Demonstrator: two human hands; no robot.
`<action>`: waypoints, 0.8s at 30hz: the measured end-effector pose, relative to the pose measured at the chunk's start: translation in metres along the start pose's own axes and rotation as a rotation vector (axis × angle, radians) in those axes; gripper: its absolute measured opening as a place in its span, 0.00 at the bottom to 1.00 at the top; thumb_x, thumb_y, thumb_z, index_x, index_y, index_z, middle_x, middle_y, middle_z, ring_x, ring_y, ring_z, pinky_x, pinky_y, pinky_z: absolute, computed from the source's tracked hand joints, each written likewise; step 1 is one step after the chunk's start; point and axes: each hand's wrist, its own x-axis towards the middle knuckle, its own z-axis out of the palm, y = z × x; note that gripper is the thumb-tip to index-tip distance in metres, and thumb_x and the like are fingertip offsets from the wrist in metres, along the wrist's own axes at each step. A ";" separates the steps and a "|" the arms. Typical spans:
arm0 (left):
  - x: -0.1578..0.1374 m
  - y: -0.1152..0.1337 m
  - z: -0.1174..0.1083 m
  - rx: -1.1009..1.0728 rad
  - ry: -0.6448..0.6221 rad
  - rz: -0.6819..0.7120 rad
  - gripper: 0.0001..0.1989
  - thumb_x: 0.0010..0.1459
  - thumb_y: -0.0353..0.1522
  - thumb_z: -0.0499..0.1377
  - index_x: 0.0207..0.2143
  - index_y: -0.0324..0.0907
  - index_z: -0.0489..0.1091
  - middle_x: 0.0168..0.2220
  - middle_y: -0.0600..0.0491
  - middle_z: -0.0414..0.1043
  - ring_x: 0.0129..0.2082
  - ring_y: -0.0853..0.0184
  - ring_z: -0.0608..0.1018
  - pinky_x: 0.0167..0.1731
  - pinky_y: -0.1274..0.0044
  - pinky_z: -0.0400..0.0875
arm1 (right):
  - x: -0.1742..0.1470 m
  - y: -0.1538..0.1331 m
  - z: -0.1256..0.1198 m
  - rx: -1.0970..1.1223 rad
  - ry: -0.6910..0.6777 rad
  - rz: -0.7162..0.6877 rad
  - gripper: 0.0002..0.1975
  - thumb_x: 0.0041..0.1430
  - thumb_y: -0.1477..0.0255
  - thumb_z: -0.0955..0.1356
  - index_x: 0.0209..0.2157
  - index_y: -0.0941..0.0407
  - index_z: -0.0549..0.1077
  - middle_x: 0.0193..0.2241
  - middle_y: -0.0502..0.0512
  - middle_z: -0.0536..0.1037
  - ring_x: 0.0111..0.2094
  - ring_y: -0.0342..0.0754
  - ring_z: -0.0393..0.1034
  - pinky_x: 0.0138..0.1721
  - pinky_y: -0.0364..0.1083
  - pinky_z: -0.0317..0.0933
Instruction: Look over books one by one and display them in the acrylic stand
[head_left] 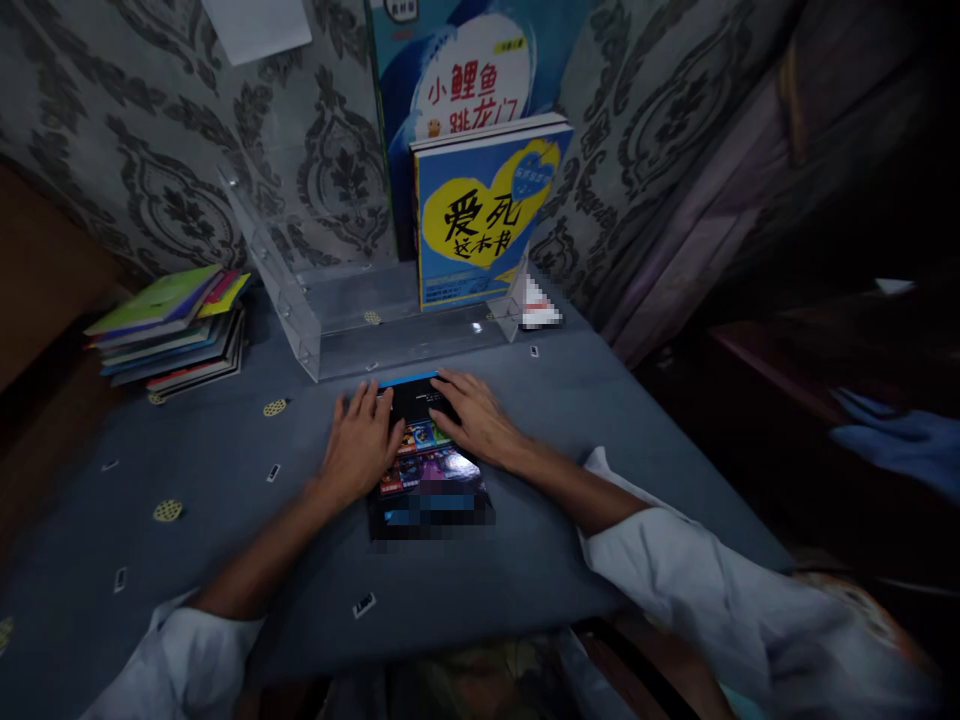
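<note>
A dark book (431,470) with small colourful pictures on its cover lies flat on the table. My left hand (361,440) rests along its upper left edge, thumb over the cover and fingers stretched out. Across from it, my right hand (476,420) lies on the upper right edge, fingers extended and slightly apart. Neither hand is wrapped round the book. Just beyond it stands a clear acrylic rack (300,340). A blue book with a yellow heart (480,225) leans upright in the rack's right part, before a larger teal book (457,70).
A stack of thin books (176,330) sits at the table's left back. A small white object, blurred out (540,305), is behind the rack's right end. Patterned wallpaper (322,130) rises at the back. The grey table (570,540) ends at a right edge near a curtain (697,210).
</note>
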 end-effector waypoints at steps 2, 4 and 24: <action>0.001 -0.002 0.002 -0.014 -0.003 0.036 0.24 0.70 0.37 0.46 0.62 0.32 0.62 0.66 0.35 0.61 0.67 0.50 0.63 0.64 0.52 0.57 | 0.000 0.000 -0.001 -0.007 0.000 0.005 0.23 0.67 0.64 0.64 0.59 0.60 0.70 0.60 0.68 0.69 0.60 0.61 0.64 0.60 0.63 0.60; 0.002 -0.004 0.004 -0.047 0.000 0.073 0.24 0.70 0.37 0.46 0.63 0.33 0.62 0.66 0.37 0.60 0.68 0.54 0.62 0.65 0.56 0.57 | 0.001 0.000 -0.001 -0.009 -0.009 0.006 0.24 0.66 0.64 0.64 0.58 0.63 0.70 0.60 0.70 0.70 0.59 0.62 0.64 0.61 0.62 0.60; 0.025 -0.009 -0.003 -0.151 -0.086 0.251 0.25 0.70 0.40 0.48 0.64 0.38 0.61 0.67 0.41 0.60 0.68 0.59 0.63 0.66 0.60 0.56 | 0.003 0.005 0.000 0.083 -0.003 -0.011 0.22 0.65 0.65 0.64 0.57 0.60 0.70 0.59 0.70 0.70 0.59 0.62 0.64 0.60 0.65 0.60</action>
